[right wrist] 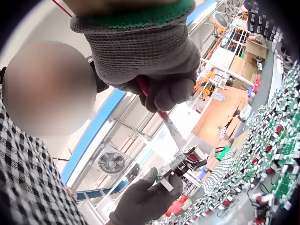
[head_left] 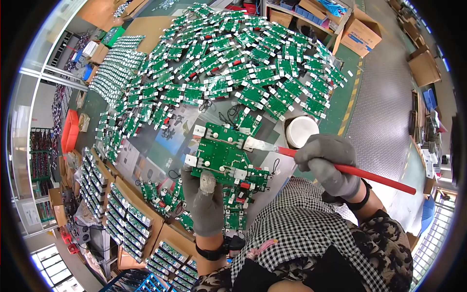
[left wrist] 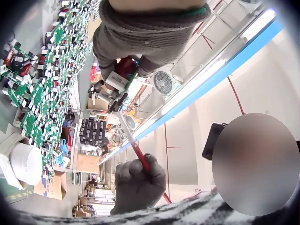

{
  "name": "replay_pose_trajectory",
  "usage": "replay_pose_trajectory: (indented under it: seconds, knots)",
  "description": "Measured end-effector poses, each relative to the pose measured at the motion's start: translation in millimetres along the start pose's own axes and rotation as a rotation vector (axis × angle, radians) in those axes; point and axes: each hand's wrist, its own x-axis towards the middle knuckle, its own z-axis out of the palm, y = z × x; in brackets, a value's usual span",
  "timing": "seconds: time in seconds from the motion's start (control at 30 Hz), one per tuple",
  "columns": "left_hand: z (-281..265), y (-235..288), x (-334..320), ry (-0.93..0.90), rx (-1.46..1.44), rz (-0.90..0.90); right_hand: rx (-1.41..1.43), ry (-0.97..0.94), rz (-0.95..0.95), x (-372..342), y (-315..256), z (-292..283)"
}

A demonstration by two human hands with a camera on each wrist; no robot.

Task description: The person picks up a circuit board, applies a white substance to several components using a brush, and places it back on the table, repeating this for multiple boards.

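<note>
In the head view, my gloved left hand [head_left: 206, 204] holds a green circuit board [head_left: 220, 155] by its near edge, the thumb lying over its face. White terminal blocks stick out at the board's sides. My gloved right hand [head_left: 328, 163] grips a red-handled brush [head_left: 377, 179], its pale tip at the board's upper right corner. The right wrist view shows the same brush [right wrist: 174, 133] angled down to the board's edge, with the left hand [right wrist: 147, 199] beneath. In the left wrist view the right fist [left wrist: 138, 183] closes round the red handle.
A white tub [head_left: 301, 132] stands just beyond the right hand. Many similar boards [head_left: 238, 73] cover the table past the held one, with several more below it. Filled board trays [head_left: 127, 219] stand at the left, and a cardboard box [head_left: 360, 33] at the back right.
</note>
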Motion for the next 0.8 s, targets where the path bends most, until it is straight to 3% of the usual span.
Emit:
replay_pose_trajectory:
  seconds: [0.1, 0.23, 0.3, 0.4, 0.47, 0.53, 0.57, 0.67, 0.7, 0.73, 0.8]
  knots:
    - [1, -1, 0, -0.006, -0.005, 0.014, -0.052, -0.084, 0.003, 2, 6, -1]
    - [3, 0, 1, 0.025, -0.066, 0.017, -0.063, -0.097, -0.025, 4, 5, -3]
    - [0, 0, 1, 0.023, -0.073, 0.007, -0.007, -0.016, 0.004, 4, 2, 0]
    - [-2, 1, 2, 0.016, -0.093, 0.001, -0.015, -0.074, 0.009, 10, 4, 9]
    - [-14, 0, 5, -0.018, -0.102, 0.019, -0.001, -0.105, 0.116, 11, 11, 11]
    - [-27, -1, 9, 0.127, -0.005, 0.015, -0.006, -0.086, 0.205, 8, 16, 12]
    - [-33, -1, 18, 0.189, -0.096, 0.043, 0.036, -0.023, 0.258, 5, 19, 13]
    - [-103, -13, 51, 0.326, 0.127, 0.162, 0.050, 0.097, 0.365, -3, 27, 8]
    - [-126, -15, 65, 0.392, 0.170, 0.285, 0.033, 0.115, 0.380, -4, 29, 5]
    - [-158, -11, 77, 0.383, 0.107, 0.228, 0.015, 0.136, 0.399, -5, 32, 1]
    - [-226, -23, 110, 0.532, 0.235, 0.413, 0.006, 0.170, 0.413, -8, 38, -4]
